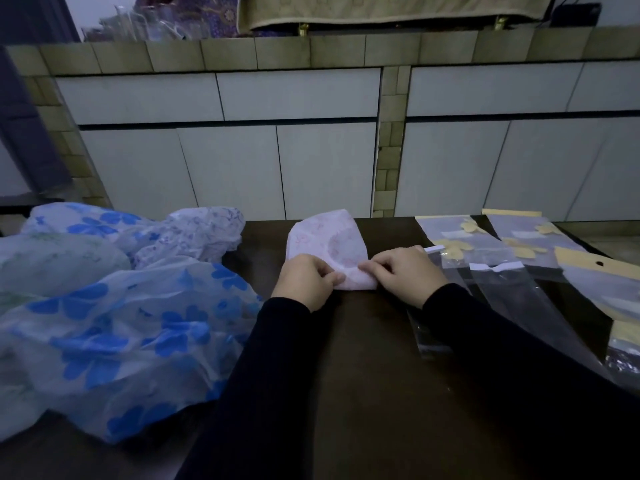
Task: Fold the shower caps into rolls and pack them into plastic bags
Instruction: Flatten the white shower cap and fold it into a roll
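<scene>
Both of your hands are on the pink cap (pixel 329 247), which lies on the dark table (pixel 363 375) straight ahead of you. Your left hand (pixel 304 280) has its fingers curled and pinches the cap's near edge at the left; your right hand (pixel 403 271) does the same at the right, thumb and fingers closed on the folded near corner. The two hands sit close together, with only a short strip of the near edge between them. The cap is flattened and partly folded, its rounded end pointing away from you toward the table's far edge. Dark sleeves (pixel 277 375) cover both of your forearms.

Just right of your right hand lie several clear bags (pixel 502 285), long and narrow, with white strips at their mouths; your right forearm crosses over at least one of them. Farther right and toward the far edge are bags with yellow headers (pixel 588 261), some showing yellow flower prints; whether they hold anything you cannot tell.

To your left, a loose heap of caps (pixel 121 323) covers that side of the table: one with large blue flowers nearest you, a pale greenish one beyond it, and one with fine purple print at the far end, near the pink cap but not touching it.

Beyond the table stands a tiled counter (pixel 311 50) with pale cabinet doors (pixel 225 168) below.
</scene>
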Motion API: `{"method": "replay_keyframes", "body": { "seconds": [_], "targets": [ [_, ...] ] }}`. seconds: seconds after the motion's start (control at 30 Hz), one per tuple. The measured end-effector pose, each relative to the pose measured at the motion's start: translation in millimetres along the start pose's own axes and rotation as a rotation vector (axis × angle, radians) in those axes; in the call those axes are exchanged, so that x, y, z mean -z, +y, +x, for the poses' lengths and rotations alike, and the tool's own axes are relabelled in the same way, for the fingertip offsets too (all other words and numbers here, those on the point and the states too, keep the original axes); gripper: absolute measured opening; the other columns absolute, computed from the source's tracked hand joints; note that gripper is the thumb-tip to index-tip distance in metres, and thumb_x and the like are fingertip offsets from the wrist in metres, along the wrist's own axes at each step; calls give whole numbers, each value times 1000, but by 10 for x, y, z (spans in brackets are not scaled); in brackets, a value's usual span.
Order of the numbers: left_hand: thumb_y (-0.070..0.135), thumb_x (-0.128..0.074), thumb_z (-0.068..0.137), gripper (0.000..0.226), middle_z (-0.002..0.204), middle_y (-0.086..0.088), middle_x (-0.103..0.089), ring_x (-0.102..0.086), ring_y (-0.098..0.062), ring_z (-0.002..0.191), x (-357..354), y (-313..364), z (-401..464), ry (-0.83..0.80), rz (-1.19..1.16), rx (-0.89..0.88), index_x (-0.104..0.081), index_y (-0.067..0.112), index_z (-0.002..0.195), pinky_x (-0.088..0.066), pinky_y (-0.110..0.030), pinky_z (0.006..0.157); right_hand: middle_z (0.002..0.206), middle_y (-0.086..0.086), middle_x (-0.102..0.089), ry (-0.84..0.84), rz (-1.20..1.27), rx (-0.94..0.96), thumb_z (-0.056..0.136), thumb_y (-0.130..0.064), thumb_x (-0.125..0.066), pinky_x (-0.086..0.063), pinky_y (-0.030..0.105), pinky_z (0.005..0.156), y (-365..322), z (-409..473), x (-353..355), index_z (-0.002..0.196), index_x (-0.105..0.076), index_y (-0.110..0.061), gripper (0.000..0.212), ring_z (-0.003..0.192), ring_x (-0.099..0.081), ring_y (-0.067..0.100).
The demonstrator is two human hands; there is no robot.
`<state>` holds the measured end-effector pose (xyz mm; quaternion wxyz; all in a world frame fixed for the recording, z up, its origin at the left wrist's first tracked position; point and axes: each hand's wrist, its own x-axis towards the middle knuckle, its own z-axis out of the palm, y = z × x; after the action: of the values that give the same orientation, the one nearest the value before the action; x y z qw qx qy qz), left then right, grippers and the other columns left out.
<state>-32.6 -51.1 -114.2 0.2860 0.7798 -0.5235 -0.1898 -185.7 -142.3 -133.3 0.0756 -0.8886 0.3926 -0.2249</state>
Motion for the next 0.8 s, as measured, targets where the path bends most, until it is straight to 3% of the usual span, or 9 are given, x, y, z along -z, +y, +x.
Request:
{"method": "replay_keyframes", "body": {
  "seconds": [0.27, 0.4, 0.47, 0.53, 0.67, 0.8],
  "targets": [
    [38, -54, 92, 37, 112, -5, -65, -58, -19, 102, -6, 42, 58, -78, 165, 75, -63, 13, 119, -45, -34, 97, 85, -6, -67, 122, -238, -35, 95, -49, -44, -32, 37, 90, -108, -23, -70, 85, -69, -26, 35, 86, -57, 17],
    [33, -56, 91, 20, 102, -2, -65, -59, -16, 91, -49, 14, 14, -37, 185, -19, -55, 25, 110, -46, -28, 81, 102, -9, -61, 264, -217, 119, 90, -43, -59, -26, 32, 79, -73, -42, -36, 101, -72, -31, 21, 96, -51, 17],
    [30, -57, 91, 12, 99, -1, -65, -59, -16, 87, -50, 13, 10, -21, 165, -41, -52, 29, 102, -45, -26, 76, 102, -11, -63, 190, -232, 177, 91, -43, -57, -24, 32, 78, -72, -41, -4, 98, -73, -31, 21, 95, -51, 16],
    [29, -58, 91, 10, 102, -1, -65, -60, -16, 90, -39, 25, 12, -48, 143, -24, -61, 27, 101, -49, -28, 84, 104, -14, -64, 64, -241, 142, 93, -49, -50, -26, 33, 83, -76, -41, 23, 97, -71, -33, 27, 96, -52, 12],
    [34, -61, 91, 21, 108, 1, -68, -60, -13, 96, -14, -5, 0, -48, 87, -21, -69, 24, 107, -48, -30, 92, 98, -19, -59, -33, -205, 118, 84, -62, -55, -28, 34, 88, -23, -57, 83, 100, -68, -39, 31, 97, -49, 7],
    [48, -72, 78, 42, 118, 4, -63, -57, -11, 104, 0, -27, -45, -77, 68, -16, -67, 27, 114, -47, -29, 94, 101, -17, -61, -29, -241, 119, 90, -55, -52, -26, 33, 87, 1, -60, 102, 105, -69, -39, 27, 101, -47, 11]
  ]
}}
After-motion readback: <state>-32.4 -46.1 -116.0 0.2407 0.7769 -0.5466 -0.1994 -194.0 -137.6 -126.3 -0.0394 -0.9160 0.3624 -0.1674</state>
